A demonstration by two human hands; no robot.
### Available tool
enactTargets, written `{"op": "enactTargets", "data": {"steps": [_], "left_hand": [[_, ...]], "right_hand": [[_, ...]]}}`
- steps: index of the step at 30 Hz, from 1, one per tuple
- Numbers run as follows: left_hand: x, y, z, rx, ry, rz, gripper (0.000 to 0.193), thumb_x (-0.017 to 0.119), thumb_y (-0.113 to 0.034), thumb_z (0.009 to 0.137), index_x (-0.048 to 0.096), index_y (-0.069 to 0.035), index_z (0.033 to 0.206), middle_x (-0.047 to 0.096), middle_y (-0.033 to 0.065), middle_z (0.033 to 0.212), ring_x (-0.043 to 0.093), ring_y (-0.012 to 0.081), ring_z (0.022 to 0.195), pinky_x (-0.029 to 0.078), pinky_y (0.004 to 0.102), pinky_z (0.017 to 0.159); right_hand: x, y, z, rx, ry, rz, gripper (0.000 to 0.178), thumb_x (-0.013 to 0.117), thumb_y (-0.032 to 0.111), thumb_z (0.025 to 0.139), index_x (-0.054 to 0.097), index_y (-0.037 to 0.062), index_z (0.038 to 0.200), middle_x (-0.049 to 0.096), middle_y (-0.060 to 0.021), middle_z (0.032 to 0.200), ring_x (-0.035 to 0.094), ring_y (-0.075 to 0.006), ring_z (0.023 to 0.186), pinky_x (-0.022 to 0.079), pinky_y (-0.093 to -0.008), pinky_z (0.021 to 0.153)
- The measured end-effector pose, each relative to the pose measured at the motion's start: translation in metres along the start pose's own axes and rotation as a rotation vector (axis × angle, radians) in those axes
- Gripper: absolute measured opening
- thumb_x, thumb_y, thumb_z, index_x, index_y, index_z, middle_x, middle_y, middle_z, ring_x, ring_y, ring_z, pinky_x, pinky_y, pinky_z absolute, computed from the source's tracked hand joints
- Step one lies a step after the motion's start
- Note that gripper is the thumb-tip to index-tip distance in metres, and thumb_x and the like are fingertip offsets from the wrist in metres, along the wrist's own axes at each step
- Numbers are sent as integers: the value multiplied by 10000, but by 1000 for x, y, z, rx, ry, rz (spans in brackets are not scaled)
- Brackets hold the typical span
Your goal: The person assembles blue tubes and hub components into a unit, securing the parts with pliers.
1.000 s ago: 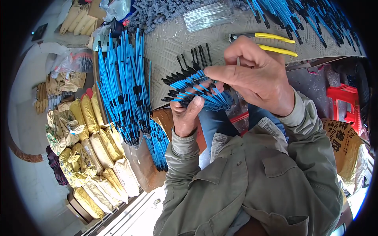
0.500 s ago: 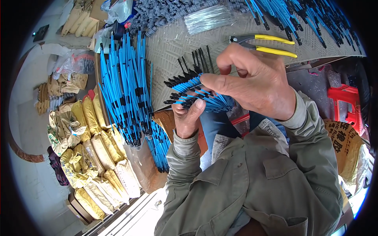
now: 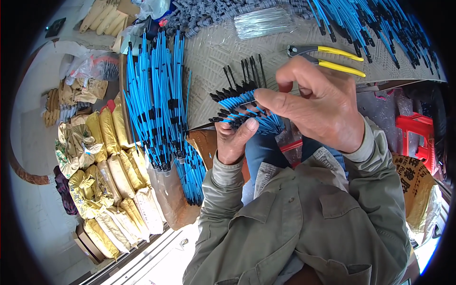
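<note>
Yellow sacks (image 3: 114,156) lie stacked left; both left hand (image 3: 232,142) and right hand (image 3: 318,107) pinch the blue bundle (image 3: 242,107) (right hand now lower, fingers uncurled).

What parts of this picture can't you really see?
Head view only:
- The right hand covers the near ends of the blue rods with black tips, so the right fingers' grip is hidden.
- The left hand palm is hidden under that bundle.
- The clear packet of thin metal wires is too small to count.
- The blue rods at top right are cut off by the dark rim.
</note>
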State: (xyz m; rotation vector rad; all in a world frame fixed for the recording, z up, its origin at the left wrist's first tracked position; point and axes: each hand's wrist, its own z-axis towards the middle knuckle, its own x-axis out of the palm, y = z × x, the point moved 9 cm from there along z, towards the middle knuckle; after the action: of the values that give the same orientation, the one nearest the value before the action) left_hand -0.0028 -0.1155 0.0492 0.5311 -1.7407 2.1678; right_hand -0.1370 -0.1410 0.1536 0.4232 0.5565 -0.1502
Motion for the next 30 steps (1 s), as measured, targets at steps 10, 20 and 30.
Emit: {"op": "enactTargets", "data": {"steps": [10, 20, 30], "left_hand": [[-15, 5, -6, -48, -80, 131, 362, 679, -60, 756, 560, -18, 1095, 616, 65, 992, 569, 151, 925, 438, 303, 846], [-13, 7, -5, -48, -45, 141, 316, 673, -70, 763, 573, -8, 1057, 618, 71, 977, 570, 151, 904, 432, 303, 842], [-20, 10, -6, -76, -174, 63, 239, 673, -143, 779, 601, 7, 950, 621, 88, 912, 570, 161, 841, 433, 301, 782]], "right_hand": [[6, 1, 0, 14, 11, 25, 281, 705, 17, 602, 679, 104, 868, 476, 3, 711, 388, -67, 461, 288, -217, 372], [15, -3, -2, 59, 30, 198, 276, 662, -50, 641, 645, 29, 905, 472, -45, 773, 434, -73, 511, 348, -209, 439], [11, -5, -2, 52, 47, 174, 279, 653, -67, 648, 646, 21, 913, 464, -45, 771, 425, -70, 507, 330, -206, 429]]}}
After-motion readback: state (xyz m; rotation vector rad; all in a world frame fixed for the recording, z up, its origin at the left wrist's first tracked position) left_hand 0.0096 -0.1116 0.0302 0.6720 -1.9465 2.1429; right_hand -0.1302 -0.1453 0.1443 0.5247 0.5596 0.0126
